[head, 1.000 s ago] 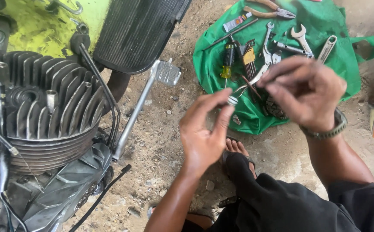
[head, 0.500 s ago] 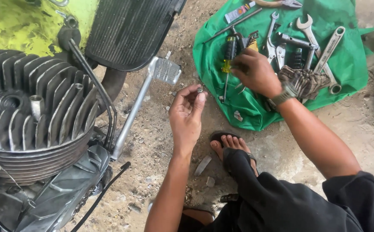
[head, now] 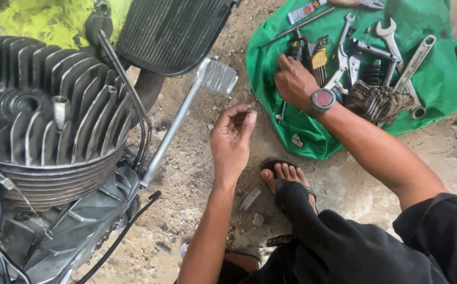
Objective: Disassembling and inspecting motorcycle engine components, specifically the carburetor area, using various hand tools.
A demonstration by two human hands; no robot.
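Observation:
My left hand (head: 232, 138) is raised over the dirt ground and pinches a small metal nut (head: 249, 111) between thumb and fingertips. My right hand (head: 293, 81), with a watch on its wrist, reaches onto a green cloth (head: 438, 79) and rests on the tools there, its fingers by a dark screwdriver handle (head: 294, 50) and a set of hex keys (head: 319, 57). Whether it grips one I cannot tell. A finned engine cylinder (head: 55, 121) sits at the left.
Wrenches (head: 412, 55), pliers (head: 344, 68) and a folded work glove (head: 378, 101) lie on the cloth. A kick-start lever (head: 186, 108) slants beside the engine. A black ribbed footboard (head: 170, 31) is above. My sandalled foot (head: 281, 176) rests on the ground.
My right hand left the left hand and moved up onto the green cloth among the tools. My left hand kept the small nut and stayed raised.

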